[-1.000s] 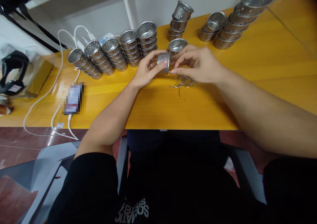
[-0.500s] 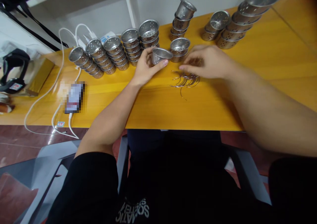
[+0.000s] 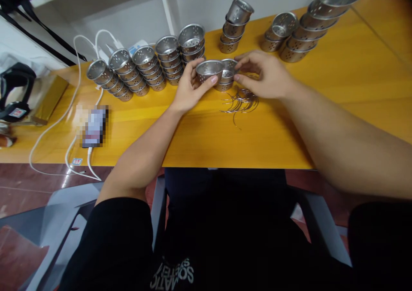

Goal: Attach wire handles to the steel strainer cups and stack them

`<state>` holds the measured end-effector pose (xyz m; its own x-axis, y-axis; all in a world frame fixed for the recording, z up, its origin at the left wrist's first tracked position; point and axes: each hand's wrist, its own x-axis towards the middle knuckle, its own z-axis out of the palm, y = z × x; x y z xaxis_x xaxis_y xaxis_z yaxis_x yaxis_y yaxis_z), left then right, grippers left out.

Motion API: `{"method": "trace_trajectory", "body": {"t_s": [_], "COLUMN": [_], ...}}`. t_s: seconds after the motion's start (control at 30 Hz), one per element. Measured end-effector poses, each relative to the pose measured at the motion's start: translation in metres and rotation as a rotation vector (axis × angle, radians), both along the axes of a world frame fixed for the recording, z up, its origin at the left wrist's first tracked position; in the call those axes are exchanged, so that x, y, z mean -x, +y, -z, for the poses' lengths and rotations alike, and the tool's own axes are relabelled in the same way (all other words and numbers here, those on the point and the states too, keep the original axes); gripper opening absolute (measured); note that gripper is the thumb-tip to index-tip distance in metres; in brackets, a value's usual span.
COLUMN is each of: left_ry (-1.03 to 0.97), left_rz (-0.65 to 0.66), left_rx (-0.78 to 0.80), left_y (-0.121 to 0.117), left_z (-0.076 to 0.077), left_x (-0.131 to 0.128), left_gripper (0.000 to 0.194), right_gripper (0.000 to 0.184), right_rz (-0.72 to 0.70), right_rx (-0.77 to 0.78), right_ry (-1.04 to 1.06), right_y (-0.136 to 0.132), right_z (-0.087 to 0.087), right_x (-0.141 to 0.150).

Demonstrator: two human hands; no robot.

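Note:
My left hand is closed round a perforated metal cup, its mouth facing up, thumb on the near side. Just right of it, partly hidden by that cup, is a short stack of perforated metal cups. My right hand grips this stack's upper cup at its right side, between thumb and fingers. Below the right hand, a loose pile of thin curved metal wires lies on the table.
Several stacks of perforated cups line the back left of the yellow table. More stacks stand behind my hands, and leaning ones at the back right. A phone with white cables lies left.
My right hand has moved from above the wires to the short stack and closed on its upper cup. That stack has shifted left and nearer. The left hand's cup has tilted upright.

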<state>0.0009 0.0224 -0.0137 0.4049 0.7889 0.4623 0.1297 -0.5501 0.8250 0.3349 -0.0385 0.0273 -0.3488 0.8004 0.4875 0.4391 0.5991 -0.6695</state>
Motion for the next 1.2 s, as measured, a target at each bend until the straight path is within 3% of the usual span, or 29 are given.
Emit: {"method": "trace_trajectory", "body": {"t_s": [0.13, 0.23, 0.4, 0.53, 0.7, 0.83, 1.0, 1.2], "left_ry": [-0.006, -0.012, 0.039, 0.085, 0.175, 0.196, 0.192, 0.203], "left_rz": [-0.025, -0.035, 0.000, 0.063, 0.079, 0.090, 0.108, 0.108], "left_rx": [-0.034, -0.015, 0.004, -0.070, -0.101, -0.129, -0.071, -0.127], "left_y": [-0.006, -0.009, -0.008, -0.005, -0.002, -0.001, -0.002, 0.005], "left_z": [-0.007, -0.011, -0.004, 0.003, 0.007, 0.008, 0.006, 0.007], "left_x": [-0.005, -0.009, -0.014, -0.016, -0.015, -0.013, -0.012, -0.013], "left_gripper": [0.113, 0.116, 0.119, 0.118, 0.106, 0.110, 0.117, 0.113], "right_gripper": [0.077, 0.085, 0.094, 0.073, 0.061, 0.054, 0.053, 0.054], "right_rz": [-0.088, -0.104, -0.052, -0.069, -0.015, -0.017, -0.029, -0.118], "right_rx": [0.070, 0.107, -0.016, -0.053, -0.046, -0.022, 0.018, -0.101], "right_ry": [0.062, 0.037, 0.009, -0.035, -0.072, -0.089, -0.109, -0.127], "right_y": [-0.008, -0.015, -0.032, -0.043, -0.046, -0.048, -0.048, -0.038], "right_z": [0.000, -0.005, -0.021, -0.033, -0.041, -0.045, -0.044, -0.026], "right_x": [0.009, 0.016, 0.026, 0.032, 0.034, 0.032, 0.031, 0.031]}}
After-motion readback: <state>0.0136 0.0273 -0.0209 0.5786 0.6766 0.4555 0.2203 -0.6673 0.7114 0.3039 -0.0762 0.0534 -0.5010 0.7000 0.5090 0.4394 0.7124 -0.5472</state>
